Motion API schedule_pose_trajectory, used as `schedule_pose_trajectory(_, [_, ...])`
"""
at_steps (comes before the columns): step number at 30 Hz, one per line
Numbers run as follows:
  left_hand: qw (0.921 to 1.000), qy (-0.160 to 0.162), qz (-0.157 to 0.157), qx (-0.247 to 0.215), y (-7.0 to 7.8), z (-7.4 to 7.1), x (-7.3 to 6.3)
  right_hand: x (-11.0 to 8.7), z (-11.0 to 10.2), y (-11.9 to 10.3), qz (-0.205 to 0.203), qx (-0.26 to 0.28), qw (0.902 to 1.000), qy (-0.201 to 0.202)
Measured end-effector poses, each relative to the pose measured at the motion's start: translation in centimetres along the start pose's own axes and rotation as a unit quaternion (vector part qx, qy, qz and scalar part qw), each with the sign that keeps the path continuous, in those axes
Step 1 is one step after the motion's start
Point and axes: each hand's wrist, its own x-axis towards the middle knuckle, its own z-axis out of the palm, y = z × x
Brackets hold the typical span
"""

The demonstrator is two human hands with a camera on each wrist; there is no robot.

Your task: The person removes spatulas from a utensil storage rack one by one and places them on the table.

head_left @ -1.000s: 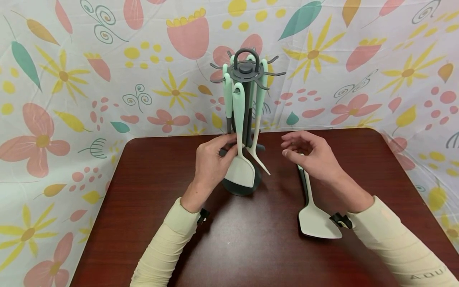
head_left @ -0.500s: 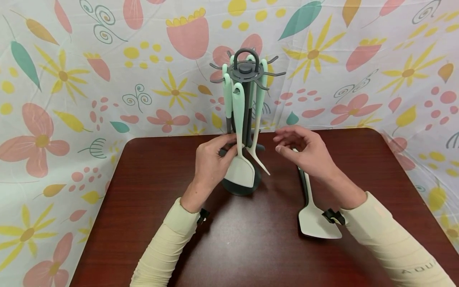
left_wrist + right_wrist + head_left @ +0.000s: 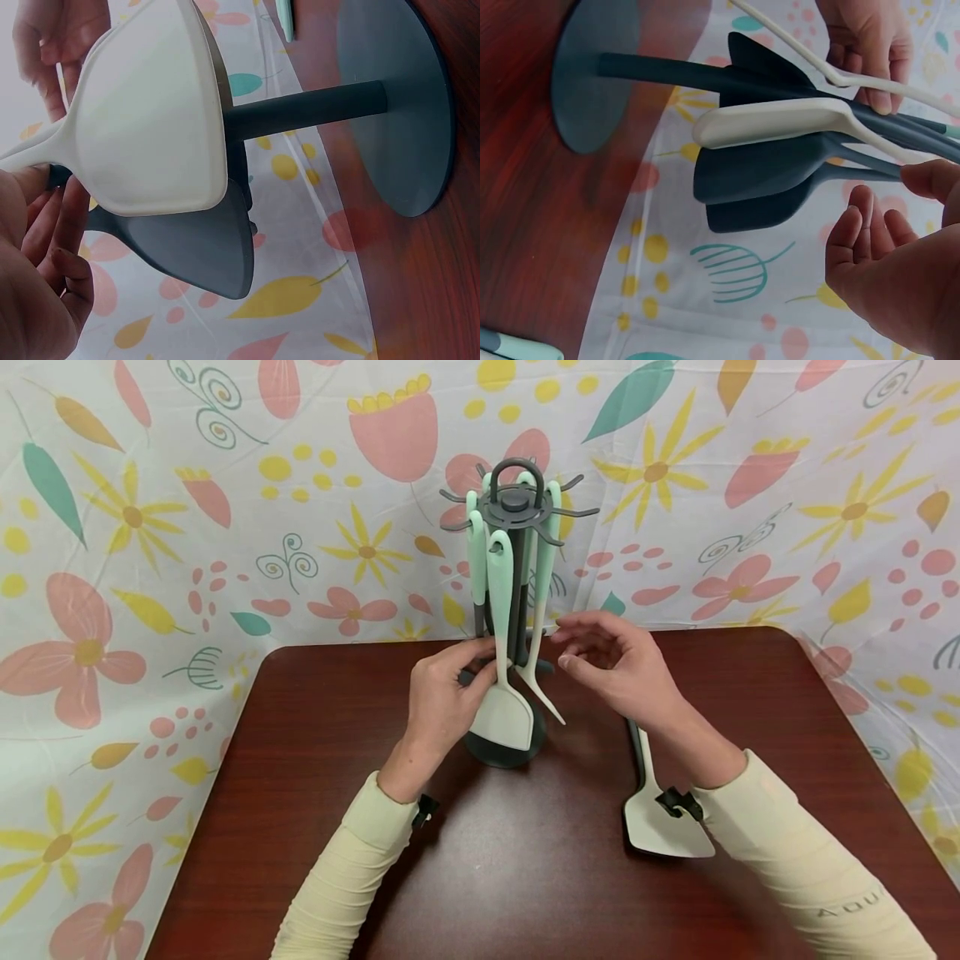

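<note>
A dark grey utensil rack [image 3: 515, 503] stands upright with several mint-handled kitchen utensils on its hooks. In front hangs a cream turner [image 3: 502, 718]. My left hand [image 3: 441, 697] reaches behind the turner's neck and grips the rack's post [image 3: 307, 112]; the turner partly hides its fingers. My right hand [image 3: 633, 672], fingers loosely bent and holding nothing, hovers right of the rack beside a cream-headed utensil [image 3: 542, 564]. In the right wrist view, the right thumb [image 3: 922, 180] overlaps the necks of dark-headed utensils [image 3: 757, 172]. A dark turner [image 3: 195, 247] hangs near the left fingers.
On the reddish-brown table [image 3: 465, 877], right of the rack, lies another cream turner [image 3: 663, 827] with a dark utensil under it, its handle partly covered by the right hand. The rack's round base [image 3: 405, 135] rests on the tabletop. A flower-print cloth [image 3: 360, 468] hangs behind.
My right hand has moved left and slightly away from me, from above the lying turner's handle toward the rack. My left hand and the hanging utensils have stayed in place.
</note>
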Motion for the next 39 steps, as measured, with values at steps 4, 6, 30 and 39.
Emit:
schedule_pose_trajectory(4, [1.0, -0.001, -0.001, 0.002, 0.0, 0.0, 0.1, 0.4, 0.5, -0.3, -0.002, 0.004, 1.0, -0.001])
schedule_pose_trajectory(6, [1.0, -0.001, -0.002, 0.002, 0.0, 0.1, 0.1, 0.5, 0.8, -0.4, 0.001, 0.008, 1.0, 0.001])
schedule_pose_trajectory(30, [1.0, 0.001, 0.003, 0.0, 0.2, 0.1, 0.0, 1.3, 2.1, -1.0, -0.021, 0.034, 0.9992, -0.004])
schedule_pose_trajectory(39, [1.0, 0.003, 0.001, -0.002, 0.2, 0.0, 0.0, 1.4, 2.3, -1.1, -0.022, 0.02, 0.9995, -0.011])
